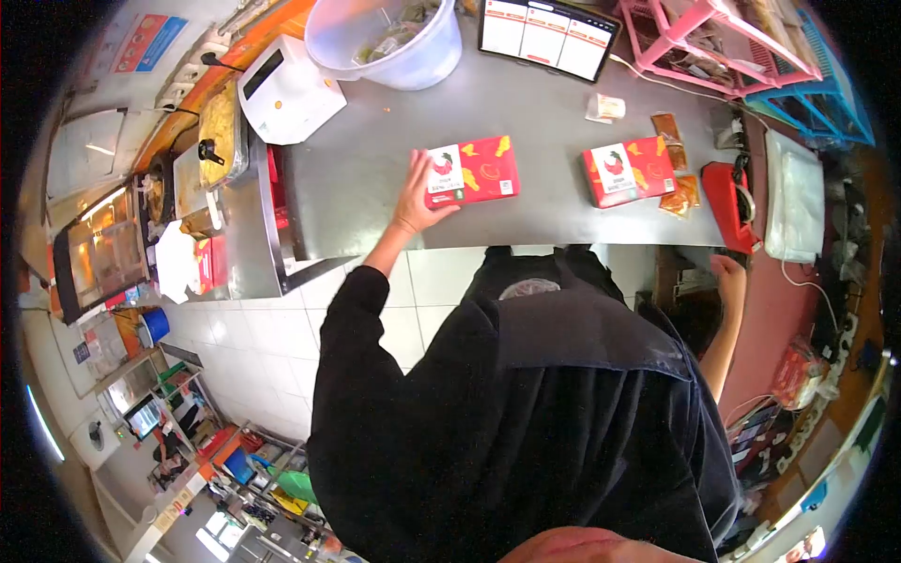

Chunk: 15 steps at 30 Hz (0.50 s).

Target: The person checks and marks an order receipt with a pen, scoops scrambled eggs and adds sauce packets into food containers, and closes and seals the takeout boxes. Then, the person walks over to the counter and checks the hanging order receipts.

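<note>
On the steel counter, a red and white box (483, 169) lies left of the middle. My left hand (422, 199) rests against its left end, fingers spread, the thumb at the near edge. A second red and white box (631, 173) lies further right, with small orange-brown sachets (683, 192) beside it. My right hand (729, 277) is low at the right, off the counter's near edge, near a red holder (727, 206); its fingers look curled and nothing shows in them.
A white printer (291, 91), a translucent tub (387, 42) and a tablet (548, 39) stand along the back. Pink (718, 42) and blue racks are at the back right. Clear plastic bags (795, 195) lie at the right. A small white cup (608, 108) lies behind the second box.
</note>
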### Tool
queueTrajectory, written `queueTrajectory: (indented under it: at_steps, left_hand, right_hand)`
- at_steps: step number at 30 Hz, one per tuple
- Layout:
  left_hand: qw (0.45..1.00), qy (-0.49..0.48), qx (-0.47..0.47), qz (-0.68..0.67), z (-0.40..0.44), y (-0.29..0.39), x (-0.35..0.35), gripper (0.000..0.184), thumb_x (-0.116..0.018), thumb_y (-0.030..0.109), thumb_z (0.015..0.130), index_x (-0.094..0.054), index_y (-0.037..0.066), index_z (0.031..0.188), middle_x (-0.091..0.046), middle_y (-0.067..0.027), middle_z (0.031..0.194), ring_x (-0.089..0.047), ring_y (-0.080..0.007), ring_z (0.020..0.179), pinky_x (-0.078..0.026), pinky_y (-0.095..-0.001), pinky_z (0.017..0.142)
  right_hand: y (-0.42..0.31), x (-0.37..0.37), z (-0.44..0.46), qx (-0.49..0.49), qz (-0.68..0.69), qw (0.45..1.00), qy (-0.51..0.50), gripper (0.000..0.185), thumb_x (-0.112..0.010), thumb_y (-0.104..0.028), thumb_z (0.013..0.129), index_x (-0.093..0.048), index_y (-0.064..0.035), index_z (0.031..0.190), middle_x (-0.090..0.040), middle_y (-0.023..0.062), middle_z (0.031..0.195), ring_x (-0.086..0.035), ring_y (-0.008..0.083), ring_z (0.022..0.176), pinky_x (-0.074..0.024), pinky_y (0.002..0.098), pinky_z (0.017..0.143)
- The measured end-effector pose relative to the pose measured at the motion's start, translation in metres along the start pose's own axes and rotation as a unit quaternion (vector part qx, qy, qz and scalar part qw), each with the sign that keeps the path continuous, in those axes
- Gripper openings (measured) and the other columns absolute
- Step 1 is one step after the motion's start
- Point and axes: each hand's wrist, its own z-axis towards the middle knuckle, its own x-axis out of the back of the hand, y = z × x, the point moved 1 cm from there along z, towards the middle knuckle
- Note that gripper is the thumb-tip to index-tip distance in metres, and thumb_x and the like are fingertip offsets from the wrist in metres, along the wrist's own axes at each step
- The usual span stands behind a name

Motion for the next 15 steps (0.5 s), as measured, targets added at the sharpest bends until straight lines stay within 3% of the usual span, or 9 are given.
queueTrajectory:
  at_steps: [2, 6, 8, 12, 13, 15]
  left_hand:
    - [0.999, 0.018, 0.014, -0.037, -0.006, -0.004, -0.006, 0.105, -0.081, 0.041, 0.063, -0.025, -0.002, 0.141, -0.023, -0.0232, 0.147, -0.01, -0.0437, 0.138, -0.021, -0.0464, 0.111]
    - [0.999, 0.023, -0.026, -0.028, -0.008, -0.019, -0.017, 0.096, -0.075, 0.045, 0.069, -0.03, -0.001, 0.14, -0.025, -0.0192, 0.147, -0.011, -0.0449, 0.137, -0.021, -0.0487, 0.11]
    - [0.999, 0.018, -0.047, -0.013, -0.01, -0.02, -0.017, 0.092, -0.072, 0.048, 0.071, -0.032, 0.001, 0.139, -0.027, -0.0162, 0.147, -0.012, -0.0461, 0.137, -0.021, -0.0499, 0.11]
    - [0.981, -0.062, -0.121, 0.135, 0.001, -0.003, 0.001, 0.074, -0.069, 0.039, 0.076, -0.041, 0.003, 0.134, -0.037, -0.0113, 0.143, -0.027, -0.0321, 0.136, -0.025, -0.0499, 0.108]
    - [0.984, -0.072, -0.138, 0.09, 0.009, 0.01, 0.007, 0.059, -0.069, 0.031, 0.076, -0.05, 0.005, 0.126, -0.046, -0.0103, 0.134, -0.039, -0.0266, 0.129, -0.033, -0.0464, 0.104]
    - [0.988, -0.058, -0.141, 0.032, 0.014, 0.021, 0.001, 0.049, -0.071, 0.026, 0.075, -0.056, 0.006, 0.117, -0.053, -0.0089, 0.126, -0.044, -0.0262, 0.124, -0.038, -0.0441, 0.101]
  right_hand:
    - [-0.087, -0.046, -0.019, -0.02, 0.1, 0.992, -0.078, 0.022, -0.061, -0.011, 0.084, -0.067, -0.0004, 0.103, -0.068, 0.0118, 0.089, -0.063, 0.0145, 0.084, -0.047, 0.0261, 0.079]
    - [-0.204, -0.16, -0.031, 0.073, 0.179, 0.966, -0.171, 0.027, -0.062, -0.007, 0.084, -0.062, 0.0026, 0.109, -0.068, 0.0079, 0.091, -0.063, 0.0133, 0.084, -0.0491, 0.0263, 0.077]
    - [-0.251, -0.21, -0.032, 0.081, 0.256, 0.946, -0.183, 0.023, -0.063, -0.007, 0.083, -0.061, 0.0008, 0.104, -0.067, 0.0057, 0.087, -0.063, 0.0111, 0.083, -0.0501, 0.026, 0.073]
    - [-0.295, -0.279, -0.025, 0.104, 0.355, 0.92, -0.13, 0.013, -0.066, -0.009, 0.083, -0.058, -0.0028, 0.091, -0.065, 0.003, 0.08, -0.062, 0.0094, 0.077, -0.0493, 0.0241, 0.067]
    - [-0.303, -0.287, -0.025, 0.083, 0.381, 0.911, -0.138, 0.014, -0.066, -0.009, 0.083, -0.058, -0.0026, 0.092, -0.065, 0.0033, 0.08, -0.062, 0.0091, 0.076, -0.0489, 0.0238, 0.066]
    - [-0.318, -0.298, -0.026, 0.043, 0.432, 0.888, -0.153, 0.015, -0.066, -0.01, 0.083, -0.058, -0.0023, 0.092, -0.065, 0.0041, 0.08, -0.061, 0.0085, 0.073, -0.048, 0.0233, 0.063]
